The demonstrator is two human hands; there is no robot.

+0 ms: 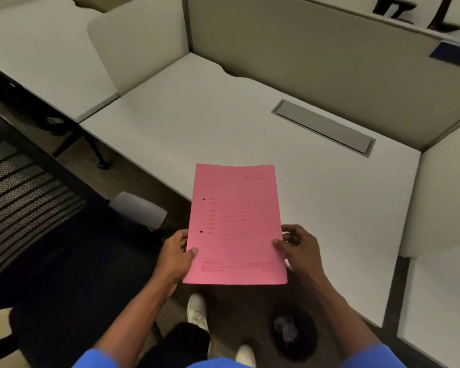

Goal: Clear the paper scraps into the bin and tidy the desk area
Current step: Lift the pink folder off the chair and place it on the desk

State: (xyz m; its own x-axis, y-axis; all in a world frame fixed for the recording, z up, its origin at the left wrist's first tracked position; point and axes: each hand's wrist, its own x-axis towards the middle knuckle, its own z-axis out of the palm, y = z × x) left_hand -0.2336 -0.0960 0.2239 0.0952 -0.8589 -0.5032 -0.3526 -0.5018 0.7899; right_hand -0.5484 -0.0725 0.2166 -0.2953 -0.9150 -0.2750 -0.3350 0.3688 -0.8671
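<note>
Blue sleeves (101, 358) sit at the bottom edge, forearms reaching forward. The left hand (175, 254) and right hand (299, 249) each pinch a side edge of a pink folder (237, 224), thumbs on top and fingers curled beneath, holding it flat above the near edge of the white desk (223, 123). On the floor below stands a dark round bin (294, 334) with crumpled paper scraps (286, 329) inside, beside white shoes (197, 309). A black mesh chair (29, 197) stands left.

White desk (250, 134), grey cable hatch (323, 128) inset.
</note>
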